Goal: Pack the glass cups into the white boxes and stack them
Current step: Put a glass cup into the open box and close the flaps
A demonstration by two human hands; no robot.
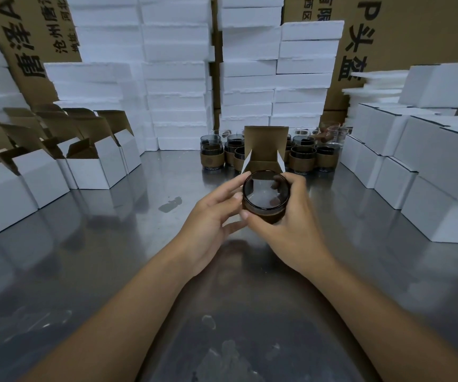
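Two hands hold one glass cup [265,198] between them, just above the table [139,244]. The cup has a brown band around its lower part, and its open top faces up toward the camera. The right hand [291,232] curls around the right side of the cup, with the thumb under it. The left hand [214,216] curls around the left side, with the thumb by the rim. Two hands probably make it safer, because glass is slippery and can break. Just past the fingers stands a small white box [265,153]. Its lid is up and its side flaps are spread out, so the cup can go in easily. I cannot tell if the bottom of the cup is inside the box yet. Behind that box, more cups [302,158] wait in a close bunch, near enough to reach. Far out past the left hand are open boxes [95,166], ready to be filled. Far out past the right hand are shut boxes [429,166], piled on each other. At the back stand tall piles of white foam blocks [178,78] and big brown cartons [404,37].
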